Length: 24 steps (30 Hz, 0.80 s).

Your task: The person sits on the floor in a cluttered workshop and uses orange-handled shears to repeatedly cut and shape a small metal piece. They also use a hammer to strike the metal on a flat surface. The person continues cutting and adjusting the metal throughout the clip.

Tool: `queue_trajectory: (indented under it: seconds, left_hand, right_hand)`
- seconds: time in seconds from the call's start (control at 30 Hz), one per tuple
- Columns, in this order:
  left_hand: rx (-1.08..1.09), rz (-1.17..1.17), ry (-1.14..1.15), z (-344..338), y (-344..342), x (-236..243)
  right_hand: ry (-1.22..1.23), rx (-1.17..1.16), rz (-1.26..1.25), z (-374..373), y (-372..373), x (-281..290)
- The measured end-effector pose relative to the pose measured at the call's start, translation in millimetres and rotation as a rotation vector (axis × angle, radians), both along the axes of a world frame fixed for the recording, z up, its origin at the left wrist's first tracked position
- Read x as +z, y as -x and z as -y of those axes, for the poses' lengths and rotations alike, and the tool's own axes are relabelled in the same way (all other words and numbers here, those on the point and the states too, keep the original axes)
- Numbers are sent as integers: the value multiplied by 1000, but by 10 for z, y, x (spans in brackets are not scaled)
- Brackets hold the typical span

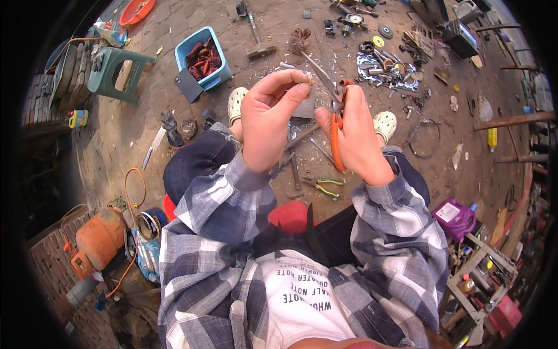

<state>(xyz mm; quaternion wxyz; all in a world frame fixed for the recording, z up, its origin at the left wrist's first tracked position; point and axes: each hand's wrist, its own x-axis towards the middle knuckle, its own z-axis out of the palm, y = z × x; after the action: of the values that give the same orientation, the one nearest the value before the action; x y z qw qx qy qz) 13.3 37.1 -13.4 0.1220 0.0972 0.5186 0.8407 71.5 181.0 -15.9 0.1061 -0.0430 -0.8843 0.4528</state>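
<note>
Blue bin (217, 78) holds dark-red pieces (203, 58), the right hand (359, 136) orange-handled scissors (334, 136).

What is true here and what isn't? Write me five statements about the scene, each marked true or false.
1. The right hand holds scissors. True.
2. The stool is red. False: the stool is green.
3. The tub stands left of the hammer. True.
4. The pliers are in the tub. False: the pliers lie on the ground.
5. The shoes are pale. True.
</note>
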Motion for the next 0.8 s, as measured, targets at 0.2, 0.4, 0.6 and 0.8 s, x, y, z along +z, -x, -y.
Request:
queue_trajectory:
  seconds: [0.2, 0.4, 0.6, 0.8]
  left_hand:
    - [54, -31, 134, -30, -38, 9]
    - [128, -121, 226, -46, -61, 14]
    - [150, -179, 304, -55, -74, 19]
    - [153, -191, 367, -46, -83, -3]
  right_hand:
    - [-227, -18, -78, -3, -3, 52]
    - [-304, -15, -104, -15, -15, 61]
    - [-353, -24, -96, -19, -33, 64]
    - [-236, -12, -75, 44, -56, 44]
